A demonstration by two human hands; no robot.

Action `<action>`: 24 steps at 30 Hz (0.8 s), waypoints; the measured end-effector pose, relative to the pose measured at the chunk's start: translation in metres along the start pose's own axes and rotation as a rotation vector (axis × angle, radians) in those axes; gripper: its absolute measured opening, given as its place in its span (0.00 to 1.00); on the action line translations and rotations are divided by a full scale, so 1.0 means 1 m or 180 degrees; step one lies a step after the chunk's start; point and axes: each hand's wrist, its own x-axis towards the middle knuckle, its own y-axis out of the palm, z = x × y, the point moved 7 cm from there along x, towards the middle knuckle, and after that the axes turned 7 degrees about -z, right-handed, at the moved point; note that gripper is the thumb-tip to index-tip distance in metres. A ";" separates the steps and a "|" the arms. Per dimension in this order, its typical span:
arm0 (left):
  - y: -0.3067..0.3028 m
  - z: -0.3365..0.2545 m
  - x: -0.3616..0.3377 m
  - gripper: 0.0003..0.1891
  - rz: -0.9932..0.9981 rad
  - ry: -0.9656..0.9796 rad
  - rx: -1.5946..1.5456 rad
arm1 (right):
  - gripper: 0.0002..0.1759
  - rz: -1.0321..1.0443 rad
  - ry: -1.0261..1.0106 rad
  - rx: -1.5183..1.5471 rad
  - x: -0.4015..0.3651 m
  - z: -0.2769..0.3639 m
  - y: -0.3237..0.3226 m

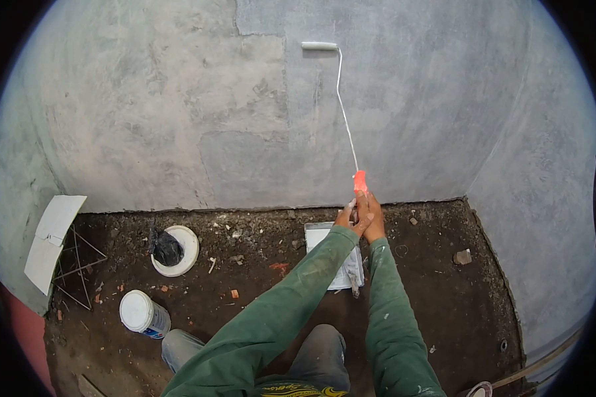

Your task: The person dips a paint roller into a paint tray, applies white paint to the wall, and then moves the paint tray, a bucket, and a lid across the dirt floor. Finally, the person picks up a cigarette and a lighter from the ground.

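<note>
A paint roller (320, 46) with a white sleeve and a long thin wire frame rests against the grey wall (417, 92), up near the top of the view. Its orange handle (359, 181) points down toward me. Both hands are closed around the lower end of that handle: my left hand (351, 217) on the left and my right hand (374, 218) just beside it, overlapping. Below them, partly hidden by my left forearm, a paint tray (348, 274) with white paint lies on the soil. A small paint-smeared tool (355, 286) lies at its lower edge.
On the left stand a white-lidded paint bucket (136, 311) and a white round lid or pail (187, 255) with a black plastic bag (166, 249). A broken white panel chair or stand (54, 225) leans at the left wall. A stone (463, 257) lies right on the dirt floor (437, 298).
</note>
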 end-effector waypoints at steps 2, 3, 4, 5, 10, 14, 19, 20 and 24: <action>0.000 0.009 -0.011 0.44 0.0032 0.0076 -0.0096 | 0.23 0.0051 -0.0065 -0.0018 -0.009 -0.015 0.004; 0.000 0.016 -0.018 0.44 0.0069 -0.0177 -0.0279 | 0.23 0.0079 0.0093 0.0015 -0.017 -0.015 0.003; 0.001 0.022 -0.025 0.44 0.0106 -0.0431 -0.0461 | 0.23 0.0079 0.0110 0.0014 -0.022 -0.022 0.005; 0.003 0.033 -0.026 0.44 0.0118 -0.0425 -0.0426 | 0.23 0.0001 0.0091 0.0013 -0.027 -0.031 0.005; 0.009 0.066 -0.046 0.43 0.0434 -0.0614 -0.0142 | 0.23 -0.0009 0.0267 0.0095 -0.047 -0.073 0.012; 0.012 0.076 -0.067 0.43 0.0455 -0.1061 -0.0398 | 0.24 0.0180 0.0423 -0.0127 -0.067 -0.076 0.007; 0.015 0.096 -0.090 0.43 0.0474 -0.1297 -0.0444 | 0.23 0.0123 0.0431 -0.0380 -0.090 -0.093 0.004; 0.016 0.104 -0.094 0.42 0.0492 -0.1410 -0.0470 | 0.23 0.0132 0.0582 -0.0240 -0.096 -0.098 0.004; 0.022 0.129 -0.110 0.45 0.0640 -0.1556 -0.0468 | 0.24 0.0237 0.0690 -0.0317 -0.113 -0.120 0.005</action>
